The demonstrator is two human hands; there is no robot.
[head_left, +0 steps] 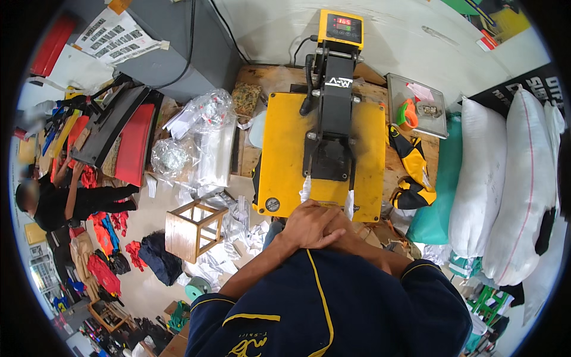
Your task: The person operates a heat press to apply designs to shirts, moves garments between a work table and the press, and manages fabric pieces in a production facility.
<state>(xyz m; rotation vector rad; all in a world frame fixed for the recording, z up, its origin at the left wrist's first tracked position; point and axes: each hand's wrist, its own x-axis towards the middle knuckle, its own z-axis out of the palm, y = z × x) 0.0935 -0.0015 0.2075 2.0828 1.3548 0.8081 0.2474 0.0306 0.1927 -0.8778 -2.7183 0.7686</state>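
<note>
A yellow heat press (285, 154) with a black lever arm stands on the wooden table in front of me. White wrapping covers the two side bars (305, 189) of its handle where they come down toward me. My left hand (309, 225) and my right hand (340, 229) are together at the handle's near end. The left one overlaps the right, with the fingers bent over. Both appear closed round the handle bar, which they mostly hide. The press's upper plate covers whatever lies beneath it.
Right of the press are a metal tray (437, 125) with an orange-green tape roll, black-yellow fabric (410, 160) and white sacks (485, 178). Plastic-wrapped bundles (205, 119) lie left. A wooden stool (193, 231) stands on the littered floor. Another person (53, 202) works far left.
</note>
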